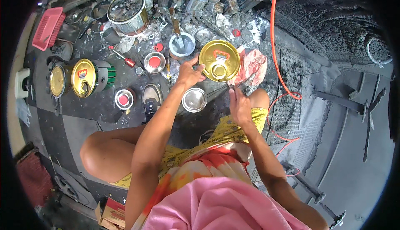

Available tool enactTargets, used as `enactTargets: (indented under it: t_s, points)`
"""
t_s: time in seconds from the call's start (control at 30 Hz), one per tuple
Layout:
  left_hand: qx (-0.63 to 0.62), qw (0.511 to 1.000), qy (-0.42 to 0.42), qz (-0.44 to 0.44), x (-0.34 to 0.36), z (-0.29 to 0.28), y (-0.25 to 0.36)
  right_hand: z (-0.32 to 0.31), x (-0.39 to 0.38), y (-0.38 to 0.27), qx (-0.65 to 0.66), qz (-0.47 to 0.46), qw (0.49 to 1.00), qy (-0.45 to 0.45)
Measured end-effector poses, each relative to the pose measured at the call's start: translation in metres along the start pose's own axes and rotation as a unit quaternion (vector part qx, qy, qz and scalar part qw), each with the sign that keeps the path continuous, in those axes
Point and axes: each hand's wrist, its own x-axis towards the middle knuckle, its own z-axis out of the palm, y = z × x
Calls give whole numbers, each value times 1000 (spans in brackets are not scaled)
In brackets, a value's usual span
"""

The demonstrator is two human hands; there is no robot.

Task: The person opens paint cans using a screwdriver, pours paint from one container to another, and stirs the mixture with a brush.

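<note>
A gold-topped paint can (pixel 219 60) stands in front of me with its round lid on, a red and white mark and a small round cap on top. My left hand (pixel 192 72) grips the can's left side, thumb and fingers against its edge. In my closed right hand (pixel 240 106) is a thin, dark tool (pixel 230 86), its tip at the can's near rim; its kind is too small to make out. An empty shiny metal bowl or tin (pixel 194 100) sits just below my left hand. Behind it stands a pot of grey paint (pixel 182 45) with a flat brush or scraper in it.
Crumpled pink cloth (pixel 254 65) lies right of the can. Two gold-lidded cans (pixel 83 77) stand at left. Small red-capped tins (pixel 154 62), a red-handled screwdriver (pixel 128 61), a paint-crusted bucket (pixel 127 13) and a pink basket (pixel 48 29) are around. An orange hose (pixel 273 42) runs at right.
</note>
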Motion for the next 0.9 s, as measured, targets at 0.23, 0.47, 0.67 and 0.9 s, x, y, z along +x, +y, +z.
enactTargets:
  t_s: [0.23,0.47,0.67,0.9]
  points:
    - [-20,1000,12,-8,-4,3,4,-32,85,81,-13,-124,984,127]
    - [2,1000,16,-20,-8,0,2,-70,132,35,3,-222,975,26]
    - [-1,1000,7,-28,-7,1,6,-80,180,9,-152,-285,946,-30]
    - [13,1000,6,-26,-8,2,8,-75,211,-7,-278,-388,879,7]
